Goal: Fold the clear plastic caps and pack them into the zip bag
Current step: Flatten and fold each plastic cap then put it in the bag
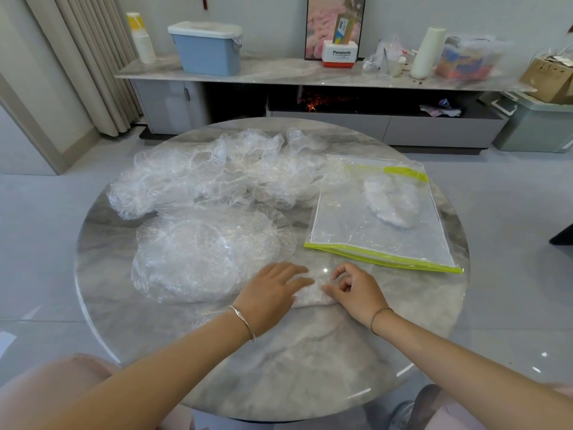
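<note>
At six o'clock, short of the desk (294, 361) edge, my left hand (273, 290) presses flat on the folded cap (310, 294); my right hand (356, 290) pinches its three-o'clock edge.

Loose clear caps (214, 178) heaped, folded cap (310, 295) in front, zip bag (350, 240) flat, packed cap (392, 201) inside

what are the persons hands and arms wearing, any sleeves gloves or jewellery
No sleeves or gloves show. The left hand has a thin silver bangle at its wrist; the right hand has a thin dark band at its wrist. No rings show.
</note>
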Available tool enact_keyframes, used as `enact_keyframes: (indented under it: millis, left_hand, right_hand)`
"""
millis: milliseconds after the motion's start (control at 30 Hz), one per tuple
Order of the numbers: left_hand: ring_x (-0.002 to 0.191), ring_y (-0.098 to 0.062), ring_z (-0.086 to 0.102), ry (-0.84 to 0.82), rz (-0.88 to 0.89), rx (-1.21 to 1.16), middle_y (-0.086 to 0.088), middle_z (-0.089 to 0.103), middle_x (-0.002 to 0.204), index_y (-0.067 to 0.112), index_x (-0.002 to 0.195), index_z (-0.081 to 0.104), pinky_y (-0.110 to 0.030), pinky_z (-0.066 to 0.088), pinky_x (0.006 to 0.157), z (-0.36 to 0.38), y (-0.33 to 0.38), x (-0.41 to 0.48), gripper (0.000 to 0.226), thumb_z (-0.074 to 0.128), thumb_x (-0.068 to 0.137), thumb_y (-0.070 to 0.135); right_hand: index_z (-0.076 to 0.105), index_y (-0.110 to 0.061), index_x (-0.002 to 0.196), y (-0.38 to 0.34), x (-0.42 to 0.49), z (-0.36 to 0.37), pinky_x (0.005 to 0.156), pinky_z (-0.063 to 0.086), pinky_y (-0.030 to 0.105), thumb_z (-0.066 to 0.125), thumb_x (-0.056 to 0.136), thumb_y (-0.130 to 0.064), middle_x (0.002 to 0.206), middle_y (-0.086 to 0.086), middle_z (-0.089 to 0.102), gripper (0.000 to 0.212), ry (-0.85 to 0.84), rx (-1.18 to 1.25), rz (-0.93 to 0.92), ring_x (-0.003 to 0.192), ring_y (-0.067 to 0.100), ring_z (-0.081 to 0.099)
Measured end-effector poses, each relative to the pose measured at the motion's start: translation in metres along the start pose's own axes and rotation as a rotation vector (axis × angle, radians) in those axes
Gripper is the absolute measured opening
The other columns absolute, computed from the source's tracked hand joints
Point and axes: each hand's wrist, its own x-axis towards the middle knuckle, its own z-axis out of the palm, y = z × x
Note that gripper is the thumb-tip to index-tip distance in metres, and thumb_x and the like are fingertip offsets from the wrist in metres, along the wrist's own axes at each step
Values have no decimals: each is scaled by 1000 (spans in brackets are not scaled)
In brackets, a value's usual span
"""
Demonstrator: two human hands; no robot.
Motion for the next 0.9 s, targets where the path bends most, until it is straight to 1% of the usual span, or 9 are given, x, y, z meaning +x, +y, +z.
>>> enact_keyframes:
  millis: [33,100,200,267,367,500,600,700,900]
  left_hand:
    - [107,-16,60,-3,70,19,6,64,117,27,113,63,-30,39,97,2,-1,-1,31,57,83,29]
    - [112,-15,59,-107,99,37,9,64,118,29,114,65,-35,44,101,2,-1,-5,39,36,92,42]
    - [112,-15,60,-186,73,67,10,65,115,31,116,64,-41,46,98,2,-2,-10,55,16,98,51]
    - [108,-15,59,-178,44,64,9,65,110,30,114,65,-37,46,99,1,-3,-9,59,13,97,54]
    - [100,-16,53,-143,30,11,4,60,101,24,115,64,-30,36,99,-1,0,-6,65,17,93,63]
    - [113,-15,44,-188,-50,-89,1,53,115,22,125,57,-26,28,106,-3,2,-5,75,26,82,74]
    - [124,-16,38,-177,-9,-45,1,47,127,23,125,55,-35,27,111,0,0,-7,74,34,78,76]
    - [137,-19,27,-233,29,-12,3,43,139,21,133,48,-38,8,118,3,-4,-10,79,33,77,74]
    - [123,-19,43,-177,-36,-127,2,57,121,18,123,57,-18,10,107,0,-7,-4,62,33,77,53]
  right_hand:
    - [51,-24,75,0,1,0,59,40,28,75,77,-20,48,-7,48,25,-2,-17,-4,51,7,44]
    - [50,-24,78,1,1,0,60,39,28,75,77,-19,49,-8,47,25,2,-40,-13,50,5,42]
    - [53,-21,93,1,-4,-4,63,38,19,74,78,-21,73,-12,51,26,74,-95,-96,61,-1,46]
    - [55,-21,102,-1,-8,-10,72,38,14,71,80,-26,93,-13,49,28,125,-212,-290,79,-6,47]
    - [62,-24,102,-3,-16,-14,88,33,19,58,83,-42,106,-12,55,27,74,-381,-589,98,2,49]
    - [64,-26,105,1,-23,-11,91,29,17,57,79,-59,107,-13,61,42,-79,-563,-738,100,6,53]
    - [60,-27,108,4,-22,-10,92,28,19,55,75,-65,106,-13,60,51,-143,-665,-744,101,6,51]
    - [61,-25,107,4,-17,-6,89,29,19,56,74,-59,102,-12,61,47,-116,-680,-715,96,8,54]
    - [66,-20,93,-7,-10,4,79,31,22,58,80,-28,90,-11,62,17,-61,-481,-500,85,12,57]
